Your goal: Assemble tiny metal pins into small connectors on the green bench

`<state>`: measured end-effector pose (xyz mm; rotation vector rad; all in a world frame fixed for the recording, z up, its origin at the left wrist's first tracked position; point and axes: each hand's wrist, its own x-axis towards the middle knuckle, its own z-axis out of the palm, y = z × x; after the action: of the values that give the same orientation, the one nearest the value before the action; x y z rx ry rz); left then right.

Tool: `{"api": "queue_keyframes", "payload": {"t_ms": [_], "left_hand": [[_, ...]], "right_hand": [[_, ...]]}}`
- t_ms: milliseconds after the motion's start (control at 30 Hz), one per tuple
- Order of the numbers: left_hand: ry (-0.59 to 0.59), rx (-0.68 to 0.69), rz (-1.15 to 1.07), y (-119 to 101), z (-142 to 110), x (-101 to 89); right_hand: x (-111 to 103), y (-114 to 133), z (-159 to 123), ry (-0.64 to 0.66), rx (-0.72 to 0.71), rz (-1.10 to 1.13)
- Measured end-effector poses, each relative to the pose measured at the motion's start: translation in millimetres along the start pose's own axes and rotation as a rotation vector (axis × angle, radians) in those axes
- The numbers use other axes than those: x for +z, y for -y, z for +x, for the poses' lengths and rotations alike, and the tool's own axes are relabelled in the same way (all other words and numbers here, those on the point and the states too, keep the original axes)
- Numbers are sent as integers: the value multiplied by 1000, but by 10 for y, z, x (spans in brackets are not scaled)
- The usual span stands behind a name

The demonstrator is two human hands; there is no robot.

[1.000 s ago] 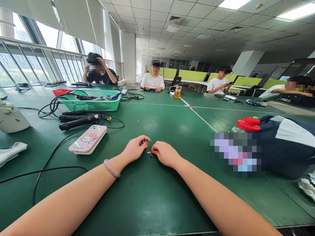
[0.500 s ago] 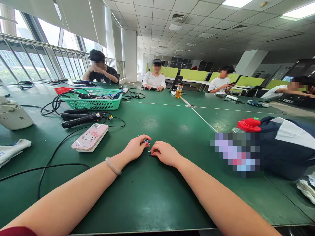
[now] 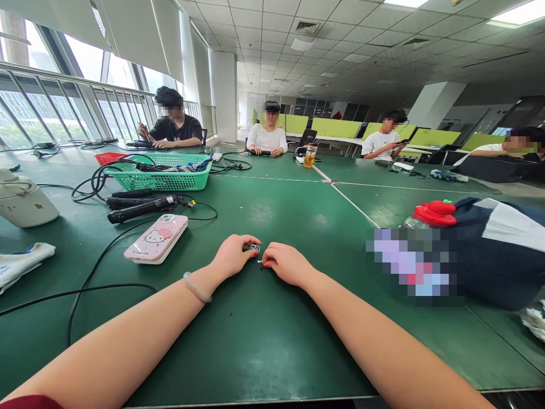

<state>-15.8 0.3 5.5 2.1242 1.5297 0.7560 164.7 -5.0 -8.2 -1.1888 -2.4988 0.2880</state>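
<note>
L hand (image 3: pixel 233 253), bare, grasps a small flat dark piece w/ pale markings (image 3: pixel 254 248) btwn thumb & fingertips, prob. a tiny circuit board, too small to be sure. R hand (image 3: pixel 290 264) is just beside it, fingers curled, thumb & index together at a tiny white bit (image 3: pixel 259 261) and a tiny black bit (image 3: pixel 261 268); can't tell if it has hold of either or only touches. Both bits sit at the R fingertips, low over the smooth dark-green tabletop (image 3: pixel 255 346), just below the L hand's piece.

Step in hand, as I read it: fine two-handed work, L as holder, R sorting or picking at the bits. Next move calls for a light, exact R pinch, w/ L kept steady; bits this small could slip or get lost under the fingers.

Nearby, L side: phone in pink cartoon-print case (image 3: pixel 156 238), well clear of the hands, w/ black cylindrical tools (image 3: pixel 142 209) beyond.
</note>
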Motion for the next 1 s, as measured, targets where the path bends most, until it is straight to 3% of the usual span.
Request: {"api": "queue_keyframes", "payload": {"t_ms": [367,567,1000], "left_hand": [[-8,-52,88,53,14,16],[-15,-48,86,53,12,20],[-27,-50,57,90,26,39]], "right_hand": [[14,72,40,-71,-11,-152],[30,111,69,-13,-58,-287],[20,139,35,-26,52,-179]]}}
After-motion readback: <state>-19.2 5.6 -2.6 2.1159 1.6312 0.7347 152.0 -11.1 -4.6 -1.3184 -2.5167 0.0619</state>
